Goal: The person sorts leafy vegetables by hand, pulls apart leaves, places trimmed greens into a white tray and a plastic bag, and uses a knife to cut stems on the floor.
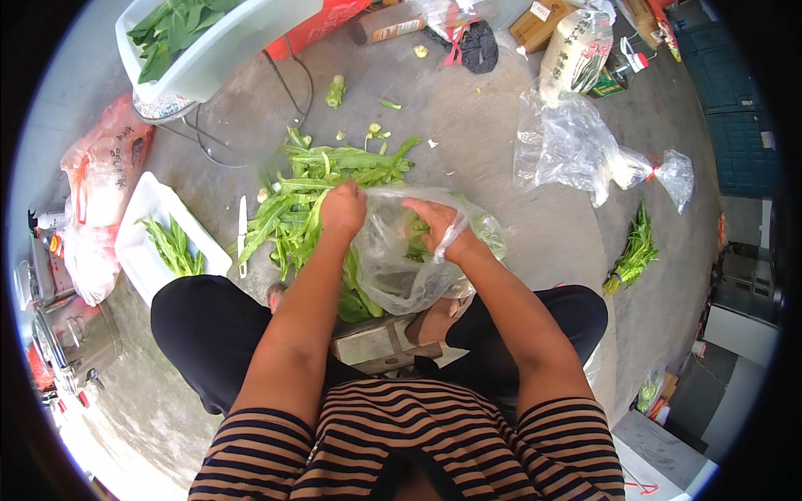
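In front of me is a clear plastic bag (386, 271) with some green leaves (415, 238) inside. My left hand (343, 209) is closed in a fist at the left edge of its mouth, gripping the plastic. My right hand (436, 224) reaches in at the bag's opening, fingers stretched out towards the left, with plastic lying across the wrist. A loose heap of long leafy greens (292, 221) spreads on the floor beneath and beyond my left hand. Left of that heap lies a knife (243, 219) with a white handle.
A white tray (154, 204) with a few greens stands at left, beside a red plastic bag (109, 175). Far left is a white tub (209, 63) of leaves. At right lie a tied bunch of greens (632, 250) and more clear plastic (568, 146). Trimmed stem pieces (336, 92) dot the floor.
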